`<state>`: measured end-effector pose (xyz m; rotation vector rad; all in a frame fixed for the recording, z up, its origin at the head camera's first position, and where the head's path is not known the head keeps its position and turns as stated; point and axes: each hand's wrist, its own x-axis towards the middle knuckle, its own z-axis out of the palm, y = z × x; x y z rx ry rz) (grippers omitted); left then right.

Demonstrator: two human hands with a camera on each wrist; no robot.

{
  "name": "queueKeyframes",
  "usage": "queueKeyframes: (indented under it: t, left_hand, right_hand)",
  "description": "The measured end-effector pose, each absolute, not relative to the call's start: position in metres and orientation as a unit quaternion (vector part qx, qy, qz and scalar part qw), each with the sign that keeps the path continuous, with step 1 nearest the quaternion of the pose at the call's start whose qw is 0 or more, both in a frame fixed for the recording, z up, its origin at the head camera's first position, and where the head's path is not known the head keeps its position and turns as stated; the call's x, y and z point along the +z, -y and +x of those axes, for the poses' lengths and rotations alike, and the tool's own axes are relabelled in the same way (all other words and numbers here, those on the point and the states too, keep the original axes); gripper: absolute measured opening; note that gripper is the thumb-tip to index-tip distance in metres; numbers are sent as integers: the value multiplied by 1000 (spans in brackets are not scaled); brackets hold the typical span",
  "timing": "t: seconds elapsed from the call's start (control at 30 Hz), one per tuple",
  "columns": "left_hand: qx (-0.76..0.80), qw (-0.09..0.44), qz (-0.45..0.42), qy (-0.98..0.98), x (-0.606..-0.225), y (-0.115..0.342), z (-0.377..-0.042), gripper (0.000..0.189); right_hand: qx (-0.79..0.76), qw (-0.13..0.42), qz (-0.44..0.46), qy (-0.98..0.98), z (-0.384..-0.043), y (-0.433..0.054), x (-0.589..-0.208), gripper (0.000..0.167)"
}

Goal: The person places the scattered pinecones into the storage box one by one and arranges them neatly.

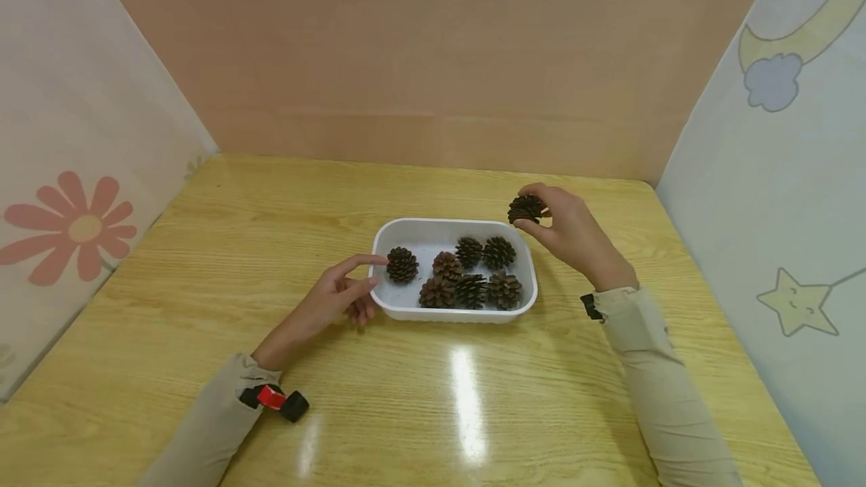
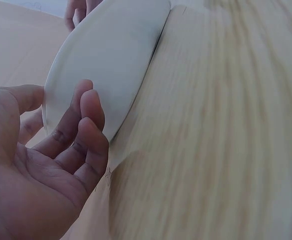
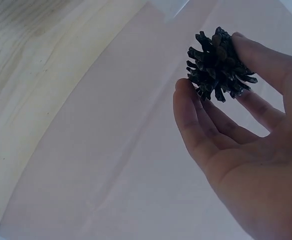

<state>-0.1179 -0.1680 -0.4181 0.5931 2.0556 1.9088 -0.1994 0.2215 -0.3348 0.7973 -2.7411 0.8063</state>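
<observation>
A white tray [image 1: 453,314] sits on the table with several pine cones in it. One pine cone [image 1: 402,265] lies apart at the left end; the others, such as a reddish-brown one [image 1: 437,292], cluster toward the right. My left hand [image 1: 336,296] holds the tray's left end, index finger and thumb at the rim, the other fingers curled against the outer wall in the left wrist view. Above the tray's back right corner, my right hand [image 1: 564,228] pinches a dark pine cone [image 3: 218,65] between thumb and fingers, its scales spread wide.
The wooden table [image 1: 379,397] runs back to a tan wall panel [image 1: 440,58]. Pale decorated panels stand on both sides, one with a flower [image 1: 84,229], the other with a star [image 1: 798,302].
</observation>
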Motion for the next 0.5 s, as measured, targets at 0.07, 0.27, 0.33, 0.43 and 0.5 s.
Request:
queueKeyframes:
  t: [0.07,0.27,0.33,0.43,0.5]
  left_hand:
    - [661,139,204,-708,-419,168,-118,39]
    - [663,140,205,-706,-421,168,-118,39]
    - [664,140,202,-706,-420,167,-118,39]
    - [663,140,203,-707,-420,166,-118,39]
    - [663,139,204,-706,-420,166,-119,39]
  right_hand:
    - [270,84,276,918,-198,-215,-334,44]
    - [250,67,302,917,-194,-190,-327,44]
    - [243,62,315,915,-193,-182,-326,44]
    - [233,51,330,913,-190,-169,-323,45]
    - [227,43,337,913,-188,-161,-321,45]
